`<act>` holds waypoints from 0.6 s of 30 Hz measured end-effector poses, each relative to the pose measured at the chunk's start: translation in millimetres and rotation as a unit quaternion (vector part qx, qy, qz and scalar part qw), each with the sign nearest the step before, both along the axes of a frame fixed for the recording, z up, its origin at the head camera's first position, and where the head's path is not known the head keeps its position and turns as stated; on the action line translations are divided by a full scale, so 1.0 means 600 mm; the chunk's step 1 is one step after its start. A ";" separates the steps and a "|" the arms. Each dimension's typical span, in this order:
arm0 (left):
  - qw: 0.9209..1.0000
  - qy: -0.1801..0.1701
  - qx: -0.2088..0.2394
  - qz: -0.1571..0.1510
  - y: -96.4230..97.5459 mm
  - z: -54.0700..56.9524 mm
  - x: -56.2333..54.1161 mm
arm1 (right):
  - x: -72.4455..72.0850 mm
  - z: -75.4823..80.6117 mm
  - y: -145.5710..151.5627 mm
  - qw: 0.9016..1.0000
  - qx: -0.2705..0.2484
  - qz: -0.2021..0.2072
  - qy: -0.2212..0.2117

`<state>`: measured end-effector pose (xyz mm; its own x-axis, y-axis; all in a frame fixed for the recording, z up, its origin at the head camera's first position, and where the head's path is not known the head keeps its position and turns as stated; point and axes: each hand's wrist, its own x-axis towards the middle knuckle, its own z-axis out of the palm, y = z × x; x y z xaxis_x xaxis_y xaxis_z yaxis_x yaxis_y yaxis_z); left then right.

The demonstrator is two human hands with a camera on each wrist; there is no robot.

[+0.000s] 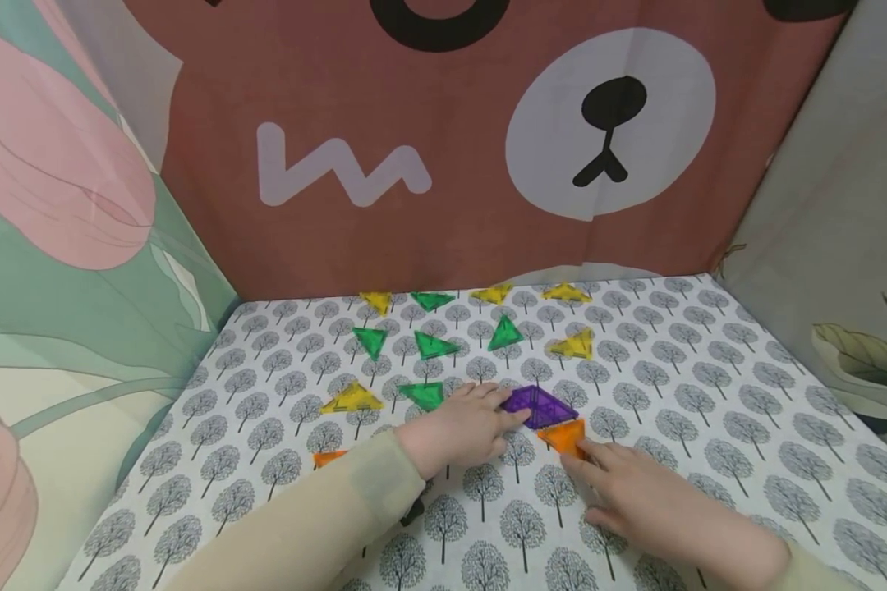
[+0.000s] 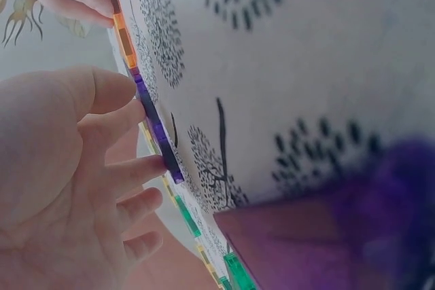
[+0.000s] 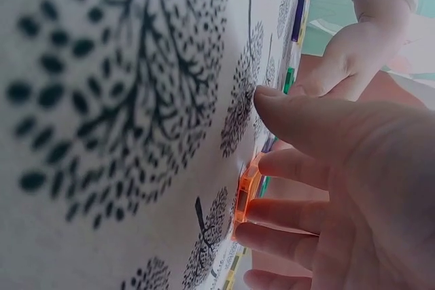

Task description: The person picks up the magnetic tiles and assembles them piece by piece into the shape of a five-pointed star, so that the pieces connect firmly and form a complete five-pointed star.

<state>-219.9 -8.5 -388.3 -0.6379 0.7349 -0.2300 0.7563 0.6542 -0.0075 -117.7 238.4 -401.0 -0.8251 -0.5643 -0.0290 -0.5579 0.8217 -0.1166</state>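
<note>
Two purple triangular tiles (image 1: 540,406) lie flat side by side on the tree-print cloth. My left hand (image 1: 461,427) is at their left side, fingertips on their edge; the left wrist view has its fingers spread along the purple edge (image 2: 158,127). Against the lower right side of the purple pair sits an orange triangular tile (image 1: 565,435). Fingertips of my right hand (image 1: 636,492) touch that orange tile's right edge, with the thumb held apart from it. The right wrist view shows the orange tile (image 3: 246,195) in front of loosely extended fingers.
Green tiles (image 1: 436,345) and yellow tiles (image 1: 351,398) lie spread in rows farther back. Another orange tile (image 1: 328,458) is partly hidden by my left sleeve (image 1: 318,517). A blurred purple tile (image 2: 340,229) lies close to the left wrist camera. Printed fabric (image 1: 458,230) hangs behind.
</note>
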 end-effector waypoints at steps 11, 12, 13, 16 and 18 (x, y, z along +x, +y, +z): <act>1.000 0.001 -0.004 0.005 0.003 -0.003 0.000 | -0.002 0.001 0.002 1.000 0.001 -0.002 0.010; 1.000 0.002 -0.005 0.006 0.003 -0.003 0.001 | -0.002 0.001 0.002 1.000 0.000 -0.002 0.010; 1.000 0.004 -0.005 0.006 0.004 -0.002 0.001 | -0.003 0.001 0.003 1.000 -0.002 -0.003 0.009; 1.000 0.015 -0.008 0.006 0.008 -0.003 0.004 | -0.005 0.001 0.004 1.000 -0.015 -0.015 -0.004; 1.000 0.020 -0.006 0.005 0.011 -0.003 0.008 | -0.007 0.002 0.006 0.999 -0.026 -0.028 -0.013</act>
